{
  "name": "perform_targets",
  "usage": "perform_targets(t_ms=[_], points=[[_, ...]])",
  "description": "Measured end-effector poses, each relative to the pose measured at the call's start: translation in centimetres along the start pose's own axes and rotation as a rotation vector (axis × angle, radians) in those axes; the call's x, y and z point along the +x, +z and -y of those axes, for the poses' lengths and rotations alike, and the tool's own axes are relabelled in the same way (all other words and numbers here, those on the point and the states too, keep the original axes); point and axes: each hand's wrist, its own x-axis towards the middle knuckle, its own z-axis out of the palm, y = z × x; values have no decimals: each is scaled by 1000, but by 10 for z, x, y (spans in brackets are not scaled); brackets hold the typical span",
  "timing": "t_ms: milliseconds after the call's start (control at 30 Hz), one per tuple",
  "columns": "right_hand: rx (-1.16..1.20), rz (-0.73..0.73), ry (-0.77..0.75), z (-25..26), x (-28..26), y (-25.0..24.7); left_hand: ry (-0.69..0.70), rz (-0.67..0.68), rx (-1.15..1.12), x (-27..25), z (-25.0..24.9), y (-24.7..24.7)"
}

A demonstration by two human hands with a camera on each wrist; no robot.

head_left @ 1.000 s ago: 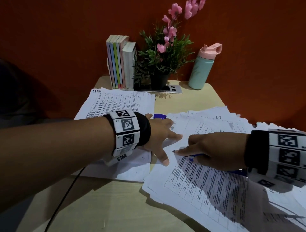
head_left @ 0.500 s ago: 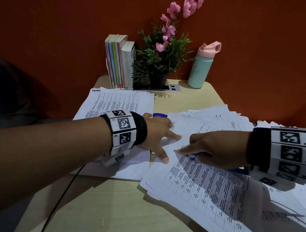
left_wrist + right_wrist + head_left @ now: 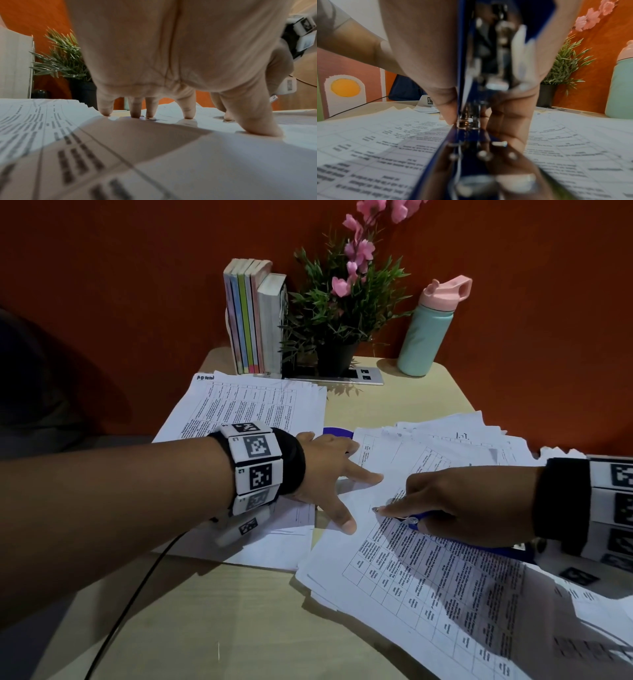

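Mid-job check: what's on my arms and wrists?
Forearms bare. Behind the left hand and the right hand sits a black wristband, then a ring of white blocks with black square markers. A black cable trails from the left one.

Study or home-office corner, small pale wooden desk (image 3: 394, 405) against an orange-red wall (image 3: 137, 285), piles of white printed sheets (image 3: 428, 594), upright row of pastel-spined books (image 3: 250, 320), potted pink-flowered plant (image 3: 342, 302), mint-green bottle with pink lid (image 3: 428, 333)

Frnt desk (image 3: 205, 628) free — papers (image 3: 428, 594) mid, plant (image 3: 339, 302), bottle (image 3: 424, 337) back.
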Motion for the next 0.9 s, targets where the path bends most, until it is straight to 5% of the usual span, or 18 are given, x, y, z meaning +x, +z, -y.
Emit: perform_targets(t_ms=[900], points=[[-170,-120,-21,9,5,15,-8,1,58,2,-2,1]])
